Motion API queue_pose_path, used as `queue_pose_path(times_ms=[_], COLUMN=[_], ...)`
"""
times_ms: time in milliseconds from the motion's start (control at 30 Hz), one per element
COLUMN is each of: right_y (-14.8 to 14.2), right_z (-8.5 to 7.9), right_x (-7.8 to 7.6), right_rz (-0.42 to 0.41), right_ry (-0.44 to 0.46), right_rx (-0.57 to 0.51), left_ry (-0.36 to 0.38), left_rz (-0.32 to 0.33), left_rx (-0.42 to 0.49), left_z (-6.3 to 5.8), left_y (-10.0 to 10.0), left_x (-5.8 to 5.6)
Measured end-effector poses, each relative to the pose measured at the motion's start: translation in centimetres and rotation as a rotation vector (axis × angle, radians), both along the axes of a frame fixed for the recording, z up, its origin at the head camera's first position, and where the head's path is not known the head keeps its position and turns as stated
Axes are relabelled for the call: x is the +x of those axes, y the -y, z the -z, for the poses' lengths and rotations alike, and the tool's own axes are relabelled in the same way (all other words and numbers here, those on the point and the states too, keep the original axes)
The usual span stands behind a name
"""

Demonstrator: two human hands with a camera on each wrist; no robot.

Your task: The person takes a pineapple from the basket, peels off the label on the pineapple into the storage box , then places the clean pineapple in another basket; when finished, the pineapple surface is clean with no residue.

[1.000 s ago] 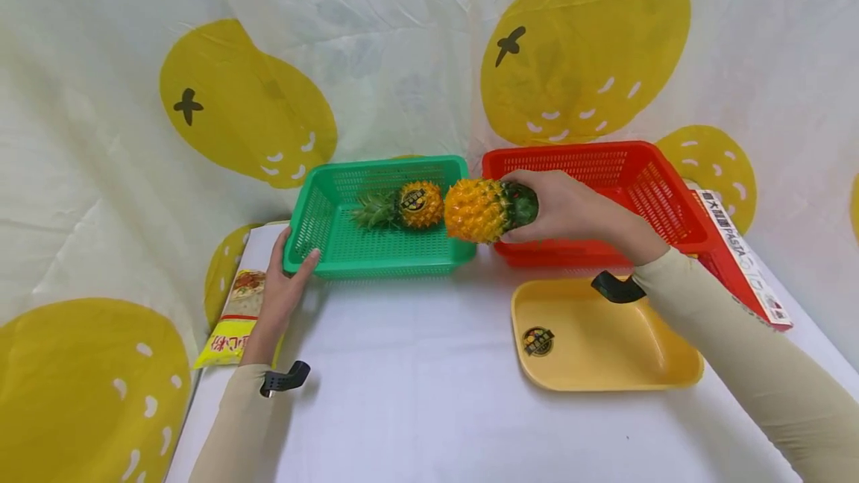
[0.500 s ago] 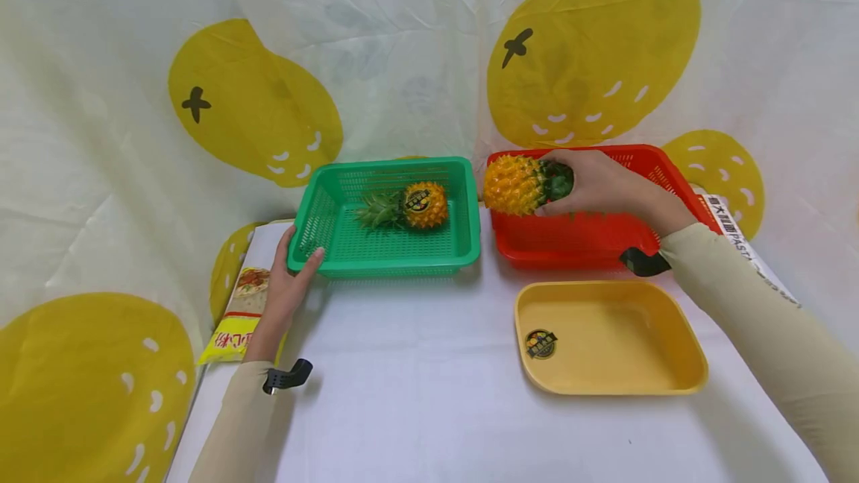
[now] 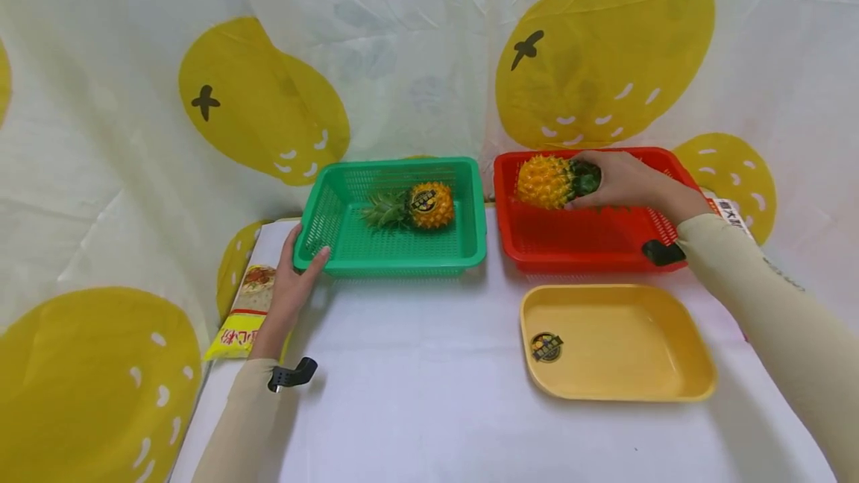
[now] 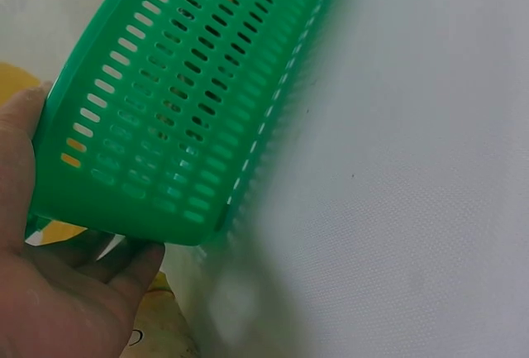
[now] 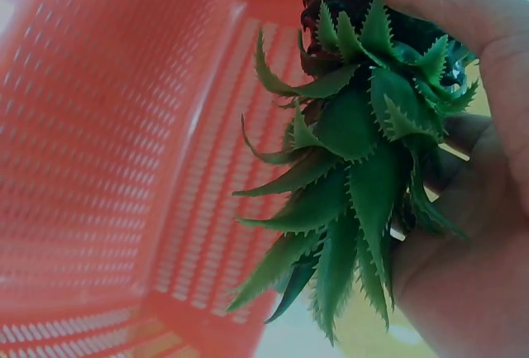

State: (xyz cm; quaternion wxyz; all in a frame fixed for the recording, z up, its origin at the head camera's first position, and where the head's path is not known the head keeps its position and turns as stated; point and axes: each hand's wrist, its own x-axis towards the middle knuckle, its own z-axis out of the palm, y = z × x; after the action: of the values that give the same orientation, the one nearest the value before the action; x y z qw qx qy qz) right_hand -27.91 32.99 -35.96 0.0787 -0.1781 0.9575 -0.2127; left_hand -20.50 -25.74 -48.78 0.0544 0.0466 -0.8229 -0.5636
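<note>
My right hand (image 3: 620, 179) grips a small pineapple (image 3: 545, 183) near the base of its leaves, holding it over the red basket (image 3: 510, 250). In the right wrist view its spiky green leaves (image 5: 355, 151) hang beside the palm, with the basket's slotted wall behind. My left hand (image 3: 295, 282) holds the near left corner of the green basket (image 3: 389, 267). Seen from the left wrist, the thumb lies at the rim and the fingers reach under that corner. A second pineapple (image 3: 432, 206) lies on its side inside the green basket, leaves to the left.
A yellow tray (image 3: 617, 341) with a round sticker stands in front of the red basket. At the left edge lies a yellow food packet (image 3: 244, 311). A pasta box (image 3: 731, 211) is partly hidden behind the right arm. A patterned cloth (image 3: 416, 58) hangs behind.
My right hand has carried the pineapple rightward from the green basket's right edge to over the red basket. The left hand keeps its hold on the green basket. The view has shifted slightly.
</note>
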Motion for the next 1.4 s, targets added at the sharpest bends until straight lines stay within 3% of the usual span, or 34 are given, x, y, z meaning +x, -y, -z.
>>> queue_pose_path(times_ms=[333, 667, 1000, 1400], right_y=[-1.4, -0.5, 0.1, 0.8], right_z=[1.6, 2.9, 4.3, 5.1], right_x=[-1.5, -2.7, -4.1, -5.5], right_rz=[-0.006, 0.005, 0.001, 0.0], right_ry=[0.063, 0.123, 0.137, 0.18], right_rx=[0.023, 0.024, -0.002, 0.022], left_ry=[-0.009, 0.028, -0.006, -0.018], left_rz=[0.002, 0.017, 0.006, 0.011], left_rx=[0.006, 0.021, 0.001, 0.009], left_z=[-0.1, -2.4, 0.3, -0.1], left_y=[-0.2, -1.5, 0.1, -0.1], left_x=[0.1, 1.0, -0.1, 0.0])
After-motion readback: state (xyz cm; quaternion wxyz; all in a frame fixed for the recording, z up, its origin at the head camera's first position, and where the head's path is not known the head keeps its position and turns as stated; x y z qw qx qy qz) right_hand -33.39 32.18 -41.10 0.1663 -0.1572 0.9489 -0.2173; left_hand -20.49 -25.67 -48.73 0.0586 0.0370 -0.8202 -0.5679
